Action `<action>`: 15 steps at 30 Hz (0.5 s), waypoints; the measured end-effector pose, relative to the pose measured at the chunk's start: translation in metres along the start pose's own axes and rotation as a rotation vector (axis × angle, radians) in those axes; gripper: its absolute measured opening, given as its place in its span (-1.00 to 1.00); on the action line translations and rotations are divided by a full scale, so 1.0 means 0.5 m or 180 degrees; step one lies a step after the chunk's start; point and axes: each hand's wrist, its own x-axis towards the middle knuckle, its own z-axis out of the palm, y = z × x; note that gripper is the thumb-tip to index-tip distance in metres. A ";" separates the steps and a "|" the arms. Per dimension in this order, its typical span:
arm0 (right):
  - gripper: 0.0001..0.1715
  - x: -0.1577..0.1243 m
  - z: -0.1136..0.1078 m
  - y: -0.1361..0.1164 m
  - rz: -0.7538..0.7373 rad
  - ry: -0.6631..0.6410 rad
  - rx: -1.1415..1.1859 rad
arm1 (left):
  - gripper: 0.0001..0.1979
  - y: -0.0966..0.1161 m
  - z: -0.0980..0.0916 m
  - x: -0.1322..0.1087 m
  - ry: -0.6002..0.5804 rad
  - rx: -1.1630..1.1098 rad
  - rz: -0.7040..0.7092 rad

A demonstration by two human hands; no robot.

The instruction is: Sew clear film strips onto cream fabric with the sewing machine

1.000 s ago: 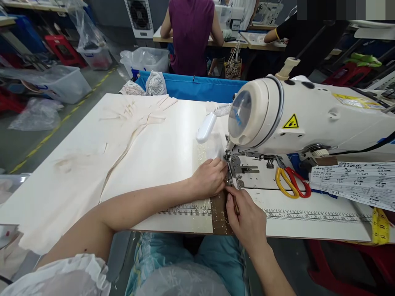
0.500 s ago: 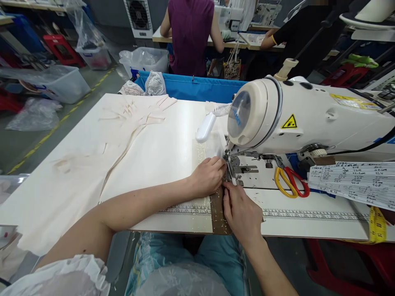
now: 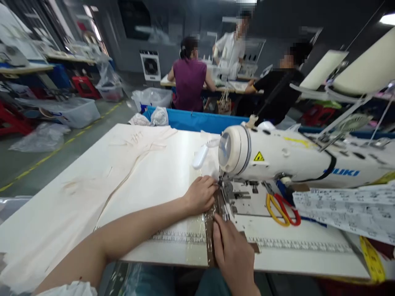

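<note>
My left hand (image 3: 201, 194) is closed beside the needle area of a white sewing machine (image 3: 262, 154), its fingertips close to the presser foot (image 3: 221, 181). Whatever they pinch is hidden. Nearer to me, my right hand (image 3: 234, 250) is curled over a brown strip (image 3: 210, 242) on the table, thumb and forefinger close together by a metal guide (image 3: 226, 213). Anything held there is too small to make out. Pale, thin fabric (image 3: 92, 193) spreads over the left of the white table (image 3: 166, 164), with a narrow strip of cloth (image 3: 119, 185) along it.
Scissors with yellow and red handles (image 3: 282, 209) lie right of the needle area, next to handwritten paper (image 3: 342, 209). A yellow tape measure (image 3: 372, 259) hangs at the right edge. Behind the blue cloth bin (image 3: 197, 121), several people sit or stand at other machines.
The view has tilted up, showing more of the room. My right hand has drawn back from the needle area towards me; my left hand stays beside it.
</note>
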 end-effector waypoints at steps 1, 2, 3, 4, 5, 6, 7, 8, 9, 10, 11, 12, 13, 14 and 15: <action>-0.49 -0.012 0.008 0.002 -0.0095 0.0053 0.0056 | -0.63 0.002 -0.007 -0.002 0.0009 -0.0019 -0.0033; -0.49 -0.021 0.017 0.005 -0.0152 0.0073 0.0079 | -0.63 0.003 -0.018 -0.005 0.0003 -0.0036 -0.0053; -0.51 -0.028 0.026 0.009 -0.0136 0.0044 0.0076 | -0.65 0.004 -0.031 -0.013 -0.0020 -0.0058 -0.0039; -0.52 -0.033 0.033 0.012 -0.0131 0.0041 0.0077 | -0.66 0.003 -0.047 -0.025 -0.0051 -0.0092 0.0001; -0.54 -0.035 0.038 0.014 -0.0122 0.0004 0.0091 | -0.67 0.001 -0.064 -0.043 -0.0081 -0.0140 0.0048; -0.54 -0.036 0.039 0.015 -0.0104 -0.0049 0.0126 | -0.69 -0.004 -0.081 -0.067 -0.0099 -0.0194 0.0080; -0.51 -0.035 0.038 0.015 -0.0095 -0.0098 0.0184 | -0.69 -0.011 -0.098 -0.096 -0.0103 -0.0251 0.0073; -0.45 -0.034 0.034 0.015 -0.0084 -0.0144 0.0243 | -0.69 -0.020 -0.114 -0.131 -0.0080 -0.0288 -0.0011; -0.38 -0.033 0.030 0.015 -0.0076 -0.0175 0.0288 | -0.69 -0.031 -0.127 -0.170 -0.0045 -0.0293 -0.0172; -0.32 -0.031 0.027 0.015 -0.0086 -0.0178 0.0308 | -0.69 -0.043 -0.139 -0.212 0.0010 -0.0271 -0.0405; -0.26 -0.030 0.025 0.015 -0.0097 -0.0163 0.0307 | -0.69 -0.055 -0.148 -0.256 0.0092 -0.0225 -0.0699; -0.22 -0.029 0.025 0.016 -0.0101 -0.0149 0.0305 | -0.69 -0.066 -0.157 -0.301 0.0208 -0.0142 -0.1060; -0.21 -0.028 0.026 0.018 -0.0098 -0.0151 0.0326 | -0.69 -0.076 -0.164 -0.345 0.0363 -0.0002 -0.1478; -0.21 -0.028 0.029 0.020 -0.0092 -0.0172 0.0382 | -0.69 -0.085 -0.171 -0.385 0.0538 0.0203 -0.1937; -0.22 -0.029 0.033 0.023 -0.0081 -0.0209 0.0469 | -0.68 -0.092 -0.178 -0.422 0.0701 0.0468 -0.2411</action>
